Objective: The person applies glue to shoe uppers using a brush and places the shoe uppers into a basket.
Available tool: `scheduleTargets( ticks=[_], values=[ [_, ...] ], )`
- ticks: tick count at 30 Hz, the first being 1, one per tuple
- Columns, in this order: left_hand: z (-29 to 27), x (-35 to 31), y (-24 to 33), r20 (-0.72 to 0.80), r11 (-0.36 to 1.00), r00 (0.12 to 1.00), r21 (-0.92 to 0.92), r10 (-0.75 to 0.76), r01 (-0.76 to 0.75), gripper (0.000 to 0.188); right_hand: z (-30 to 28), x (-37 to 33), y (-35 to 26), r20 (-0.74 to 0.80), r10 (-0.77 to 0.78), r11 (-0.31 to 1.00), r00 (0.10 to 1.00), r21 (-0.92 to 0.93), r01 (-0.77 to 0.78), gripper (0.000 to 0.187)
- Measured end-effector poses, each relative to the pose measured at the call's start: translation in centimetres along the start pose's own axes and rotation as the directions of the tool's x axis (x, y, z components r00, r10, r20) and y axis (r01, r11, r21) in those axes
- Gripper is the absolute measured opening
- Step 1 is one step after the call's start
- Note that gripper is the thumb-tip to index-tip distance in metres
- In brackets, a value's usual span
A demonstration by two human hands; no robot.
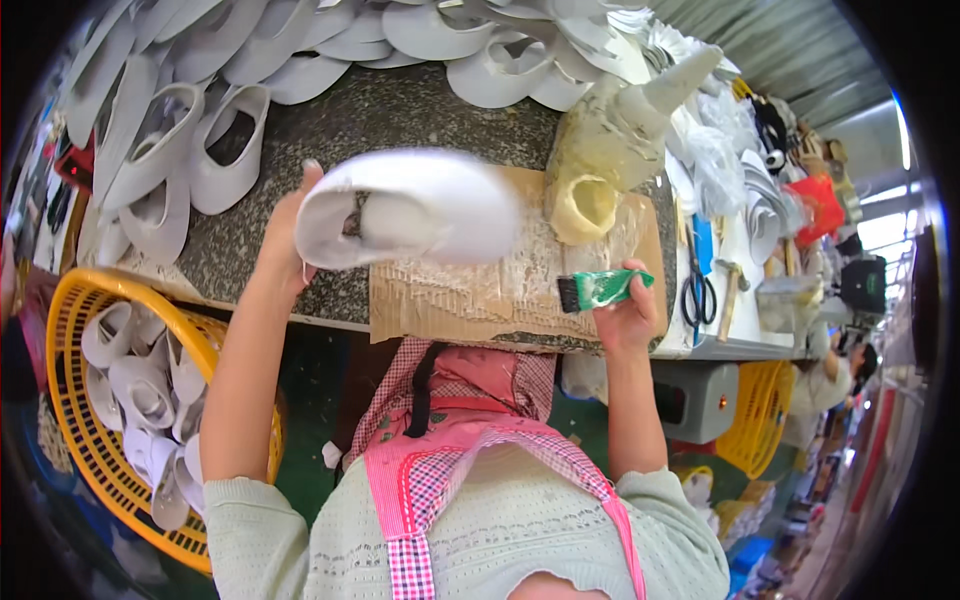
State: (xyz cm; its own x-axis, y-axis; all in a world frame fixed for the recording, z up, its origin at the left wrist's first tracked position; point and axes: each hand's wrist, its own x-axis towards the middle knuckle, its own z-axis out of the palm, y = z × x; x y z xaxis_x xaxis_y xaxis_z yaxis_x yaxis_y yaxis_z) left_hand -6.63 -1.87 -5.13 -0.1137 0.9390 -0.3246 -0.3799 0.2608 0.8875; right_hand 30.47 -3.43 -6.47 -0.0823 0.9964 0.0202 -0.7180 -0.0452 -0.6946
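My left hand (288, 225) grips a white shoe upper (440, 205) by its heel end, with the opening facing me. Its toe end is smeared by motion. In my right hand (632, 312) is a small brush (602, 289) with a green handle; its black bristles point left toward the upper but stay apart from it. Under both lies a sheet of cardboard (430, 305), streaked with dried whitish residue. Just beyond the brush, a yellowed, glue-crusted plastic container (608, 140) lies tilted, its round mouth toward me.
White uppers (425, 30) pile along the far side of the speckled tabletop (415, 110), with more at its left. A yellow basket (75, 430) of uppers stands at my left. Black-handled scissors (698, 298) and a hammer (732, 290) lie on the right.
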Motion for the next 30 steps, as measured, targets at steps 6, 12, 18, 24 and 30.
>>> scheduleTargets(
  ticks=[6, 12, 18, 24, 30],
  values=[
    [2.8, -0.6, 1.4, -0.129, 0.331, 0.441, 0.845, 0.888, -0.42, 0.025, -2.9, -0.9, -3.3, -0.152, -0.152, 0.976, 0.977, -0.18, 0.124, 0.023],
    [4.7, -2.2, 1.5, 0.535, -0.247, 0.822, 0.838, 0.194, -0.487, 0.015, 2.7, 3.9, -5.5, 0.13, -0.481, 0.43, 0.867, -0.827, 0.363, 0.013],
    [9.5, -5.1, 2.0, 0.658, -0.234, 0.649, 0.748, 0.382, -0.621, 0.024, 3.0, 5.5, -5.1, 0.297, -0.447, -0.053, 0.844, -0.95, 0.307, 0.013],
    [7.2, -3.9, -0.4, 0.785, -0.22, 0.607, 0.618, 0.124, -0.755, 0.033, 0.9, 4.2, -7.3, 0.683, -0.09, -0.198, 0.725, -0.726, 0.659, 0.02],
    [7.9, -2.7, -1.6, 0.844, -0.243, 0.487, 0.533, 0.226, -0.81, 0.043, 0.4, 1.6, -5.0, 0.129, -0.12, 0.579, 0.984, -0.797, 0.175, 0.021]
  ],
)
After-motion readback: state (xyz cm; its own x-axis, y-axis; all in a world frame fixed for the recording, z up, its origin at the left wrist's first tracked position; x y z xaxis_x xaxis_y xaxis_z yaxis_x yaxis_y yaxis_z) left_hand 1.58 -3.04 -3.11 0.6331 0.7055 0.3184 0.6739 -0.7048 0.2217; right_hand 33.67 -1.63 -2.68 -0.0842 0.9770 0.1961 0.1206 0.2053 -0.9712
